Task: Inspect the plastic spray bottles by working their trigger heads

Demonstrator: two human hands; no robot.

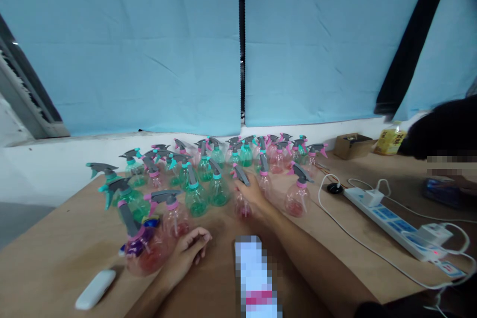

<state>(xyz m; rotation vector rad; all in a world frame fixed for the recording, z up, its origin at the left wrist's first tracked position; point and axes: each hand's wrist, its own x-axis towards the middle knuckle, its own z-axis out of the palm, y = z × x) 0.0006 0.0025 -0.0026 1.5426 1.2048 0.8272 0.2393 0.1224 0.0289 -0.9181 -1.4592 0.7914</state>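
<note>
Several small plastic spray bottles, green and pink with grey triggers, crowd the wooden table [55,238]. My right hand [252,193] reaches forward and grips a pink spray bottle [242,198] in the middle of the group. My left hand [190,248] rests on the table with its fingers curled, holding nothing, right beside a pink spray bottle [143,251] at the near left. A green spray bottle [196,194] stands just left of my right hand.
A white power strip [395,226] with plugs and white cables lies at the right. A flat white object [95,289] lies near the front left. A cardboard box [352,145] and a yellow bottle [389,139] stand at the back right. Another person's dark sleeve [443,129] is at the far right.
</note>
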